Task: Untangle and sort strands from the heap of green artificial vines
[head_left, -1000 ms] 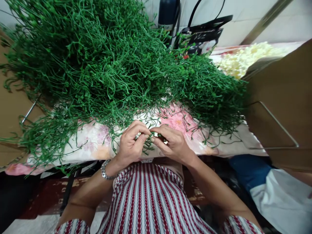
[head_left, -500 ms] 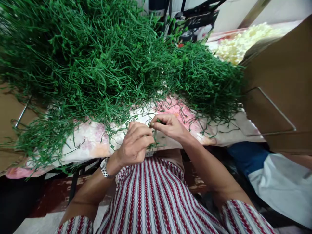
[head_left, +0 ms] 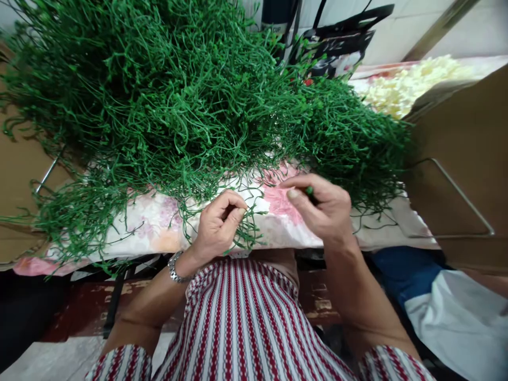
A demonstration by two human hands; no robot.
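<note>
Beyond a striped garment point(head_left: 242, 328), the left hand point(head_left: 220, 225) has its grip pinched on a few thin stems point(head_left: 248, 231) and the right hand point(head_left: 329, 209) curls round a green bit point(head_left: 309, 190), both over flowered cloth point(head_left: 166, 238), before a large green heap point(head_left: 166, 106).

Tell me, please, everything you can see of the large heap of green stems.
The heap of green stems is a loose, tangled mass of thin, curling strands, many with small forked tips; it looks like plastic. It lies on the floral cloth, spreading widest at the back left and stretching right toward brown cardboard. At front left, stray strands spill over the cloth's edge.
</note>
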